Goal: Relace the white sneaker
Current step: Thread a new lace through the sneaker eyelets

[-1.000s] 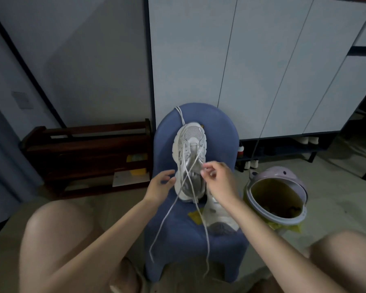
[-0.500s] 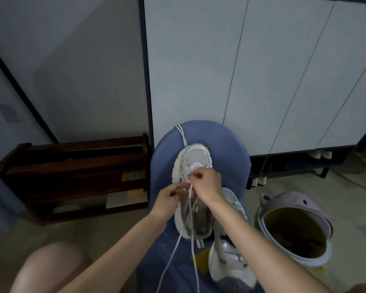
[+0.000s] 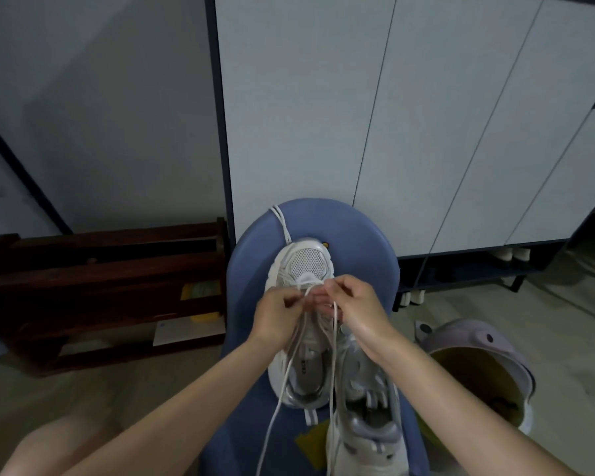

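Home interior, entryway or hall type. Landmark: blue chair (image 3: 358, 235), small, moulded, standing on a pale tiled floor (image 3: 547, 317). Directly behind it: tall white cabinet (image 3: 426, 115), dark-framed, raised on legs, pale items stored underneath. Left of the chair: low dark wooden rack (image 3: 100, 269) against a grey wall. Right of the chair: lilac animal-faced bin (image 3: 478, 341), open.

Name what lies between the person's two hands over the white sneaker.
In the head view, the white shoelace runs between the left hand and right hand, above the white sneaker; both hands pinch it.
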